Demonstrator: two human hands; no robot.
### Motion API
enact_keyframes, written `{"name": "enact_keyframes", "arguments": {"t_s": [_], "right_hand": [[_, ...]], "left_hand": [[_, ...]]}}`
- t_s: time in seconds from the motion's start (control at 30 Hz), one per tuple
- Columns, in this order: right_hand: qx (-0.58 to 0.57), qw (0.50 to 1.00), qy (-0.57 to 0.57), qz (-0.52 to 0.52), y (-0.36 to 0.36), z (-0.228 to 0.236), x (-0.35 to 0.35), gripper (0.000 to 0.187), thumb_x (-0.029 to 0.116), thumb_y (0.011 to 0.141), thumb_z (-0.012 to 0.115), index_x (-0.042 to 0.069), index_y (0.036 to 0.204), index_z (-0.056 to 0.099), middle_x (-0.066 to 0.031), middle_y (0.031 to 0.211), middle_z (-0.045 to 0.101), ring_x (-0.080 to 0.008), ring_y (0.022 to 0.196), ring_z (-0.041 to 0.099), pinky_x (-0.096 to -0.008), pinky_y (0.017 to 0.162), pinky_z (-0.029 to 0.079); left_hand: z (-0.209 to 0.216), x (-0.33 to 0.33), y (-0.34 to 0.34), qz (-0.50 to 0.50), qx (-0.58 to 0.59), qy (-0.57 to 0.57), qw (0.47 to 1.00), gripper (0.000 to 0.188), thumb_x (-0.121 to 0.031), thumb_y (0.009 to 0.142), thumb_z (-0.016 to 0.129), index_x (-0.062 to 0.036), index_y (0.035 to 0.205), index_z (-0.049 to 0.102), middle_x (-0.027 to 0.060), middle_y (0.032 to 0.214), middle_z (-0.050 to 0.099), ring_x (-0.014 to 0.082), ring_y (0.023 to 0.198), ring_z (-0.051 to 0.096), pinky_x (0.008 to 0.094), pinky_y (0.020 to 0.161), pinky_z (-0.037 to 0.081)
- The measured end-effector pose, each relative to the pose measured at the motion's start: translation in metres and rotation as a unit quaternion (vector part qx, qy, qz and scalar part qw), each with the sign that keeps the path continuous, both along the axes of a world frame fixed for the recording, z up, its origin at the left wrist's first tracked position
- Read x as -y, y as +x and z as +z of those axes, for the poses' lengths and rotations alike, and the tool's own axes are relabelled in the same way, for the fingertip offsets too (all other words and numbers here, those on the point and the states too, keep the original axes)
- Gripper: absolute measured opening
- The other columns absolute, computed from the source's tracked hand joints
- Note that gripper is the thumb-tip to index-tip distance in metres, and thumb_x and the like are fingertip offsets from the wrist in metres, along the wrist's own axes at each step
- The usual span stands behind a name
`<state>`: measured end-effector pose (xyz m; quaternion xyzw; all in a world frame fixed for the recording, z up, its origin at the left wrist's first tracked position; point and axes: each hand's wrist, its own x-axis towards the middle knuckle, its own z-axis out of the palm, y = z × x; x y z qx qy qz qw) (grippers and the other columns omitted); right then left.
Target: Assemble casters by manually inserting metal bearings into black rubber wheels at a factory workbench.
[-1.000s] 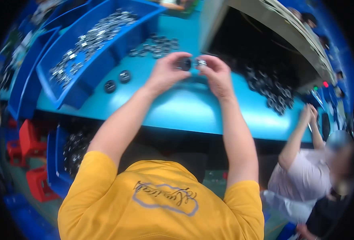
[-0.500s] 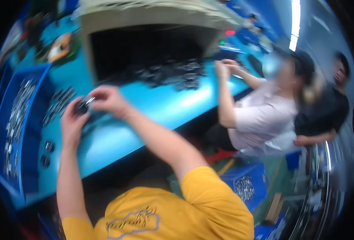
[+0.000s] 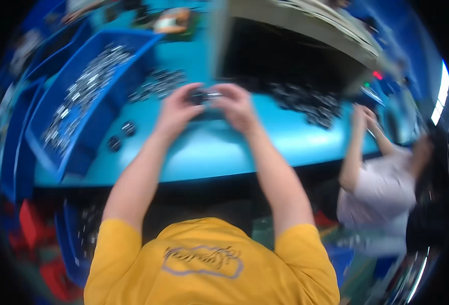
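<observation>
Upper centre, my left hand (image 3: 178, 109) pinches a dark part (image 3: 197, 96), my right hand (image 3: 235, 107) a shiny piece (image 3: 215, 95); joined or not, I cannot tell. Loose pieces (image 3: 85, 90) remain in the upper-left blue bin (image 3: 101, 114).

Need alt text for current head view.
Left hand holds a dark part and right hand a shiny part, close together above a teal table. At left, a blue bin of metal parts and two round parts. At right, a pile of black parts by a pale machine, and a co-worker.
</observation>
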<state>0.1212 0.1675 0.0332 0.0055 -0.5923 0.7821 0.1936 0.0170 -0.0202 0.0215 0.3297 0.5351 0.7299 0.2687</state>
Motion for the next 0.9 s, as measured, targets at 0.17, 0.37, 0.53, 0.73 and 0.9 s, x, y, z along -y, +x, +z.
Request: {"name": "enact_keyframes", "arguments": {"t_s": [0.17, 0.37, 0.53, 0.73, 0.9], "right_hand": [[-0.008, 1.000, -0.011, 0.023, 0.003, -0.003, 0.012, 0.034, 0.002, 0.086, 0.080, 0.000, 0.118, 0.069, -0.0090, 0.110, 0.072, -0.0159, 0.095, 0.069, -0.0307, 0.084, 0.058], [0.016, 1.000, 0.021, 0.000, -0.002, -0.004, 0.017, 0.032, 0.003, 0.085, 0.083, 0.000, 0.114, 0.070, -0.0065, 0.106, 0.074, -0.0128, 0.094, 0.069, -0.0270, 0.084, 0.057], [0.011, 0.995, 0.089, -0.031, -0.003, -0.002, 0.023, 0.031, 0.001, 0.085, 0.083, -0.001, 0.113, 0.071, -0.0061, 0.105, 0.073, -0.0128, 0.093, 0.070, -0.0270, 0.086, 0.058], [-0.021, 0.975, 0.205, -0.083, -0.006, -0.005, 0.029, 0.028, -0.001, 0.082, 0.084, -0.001, 0.109, 0.073, -0.0052, 0.107, 0.066, -0.0120, 0.090, 0.070, -0.0258, 0.083, 0.059], [-0.035, 0.950, 0.279, -0.137, -0.003, -0.002, 0.035, 0.024, 0.000, 0.080, 0.085, 0.001, 0.102, 0.075, -0.0051, 0.107, 0.065, -0.0112, 0.086, 0.070, -0.0244, 0.076, 0.060]], "left_hand": [[0.007, 0.011, 0.009, 0.001, 0.057, 0.026, 0.998, 0.061, 0.009, 0.085, 0.072, -0.0021, 0.143, 0.056, 0.0070, 0.126, 0.067, 0.0148, 0.114, 0.066, 0.0302, 0.101, 0.054], [0.005, 0.011, 0.006, -0.003, 0.047, 0.007, 0.999, 0.062, 0.010, 0.084, 0.071, -0.0025, 0.143, 0.057, 0.0051, 0.123, 0.068, 0.0119, 0.110, 0.066, 0.0277, 0.096, 0.055], [0.005, 0.008, 0.006, -0.010, 0.053, 0.005, 0.999, 0.060, 0.010, 0.085, 0.072, -0.0016, 0.142, 0.057, 0.0055, 0.121, 0.068, 0.0119, 0.109, 0.066, 0.0280, 0.095, 0.056], [-0.001, 0.006, 0.006, 0.003, 0.051, 0.011, 0.999, 0.056, 0.007, 0.086, 0.074, 0.0008, 0.140, 0.056, 0.0082, 0.122, 0.068, 0.0144, 0.112, 0.066, 0.0297, 0.097, 0.055], [0.002, 0.008, 0.007, -0.022, 0.041, -0.001, 0.999, 0.059, 0.005, 0.090, 0.068, 0.0013, 0.146, 0.051, 0.0105, 0.126, 0.067, 0.0168, 0.117, 0.064, 0.0303, 0.104, 0.052]]}}
